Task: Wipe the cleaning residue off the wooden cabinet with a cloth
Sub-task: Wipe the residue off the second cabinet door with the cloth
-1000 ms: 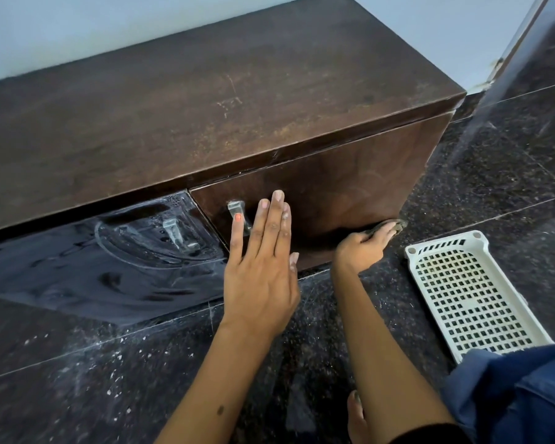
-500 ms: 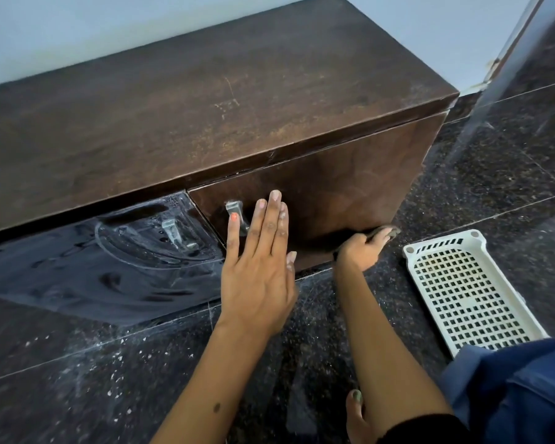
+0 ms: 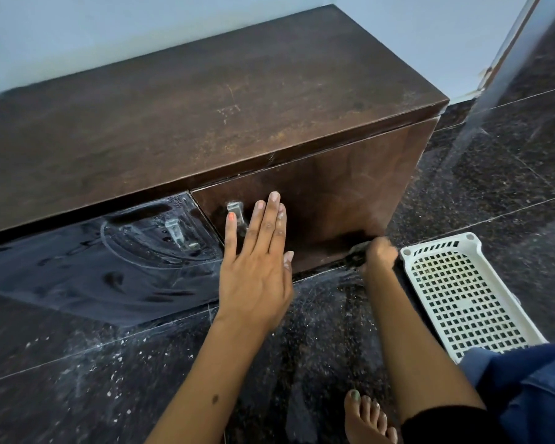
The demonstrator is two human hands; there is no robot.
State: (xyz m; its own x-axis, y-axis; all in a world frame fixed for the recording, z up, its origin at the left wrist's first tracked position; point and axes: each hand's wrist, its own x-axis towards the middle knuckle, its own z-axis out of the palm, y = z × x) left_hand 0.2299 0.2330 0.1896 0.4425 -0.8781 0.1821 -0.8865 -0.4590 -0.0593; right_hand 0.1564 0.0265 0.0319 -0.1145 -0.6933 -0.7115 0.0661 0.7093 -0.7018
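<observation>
Left hand (image 3: 257, 267) flat against cabinet door (image 3: 327, 203)

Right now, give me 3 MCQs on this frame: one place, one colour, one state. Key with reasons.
1. Where does the plastic basket lie?
A. on the cabinet top
B. on the floor, right of the cabinet
C. inside the cabinet

2. What colour is the basket?
A. white
B. red
C. black

3. How is the left hand?
A. curled round the handle
B. flat, fingers straight, on the wooden door
C. holding the cloth

Key:
1 B, it sits on the dark floor by the cabinet's right end.
2 A, its lattice is white.
3 B, straight fingers lie beside the metal handle; the right hand has the cloth.
</observation>
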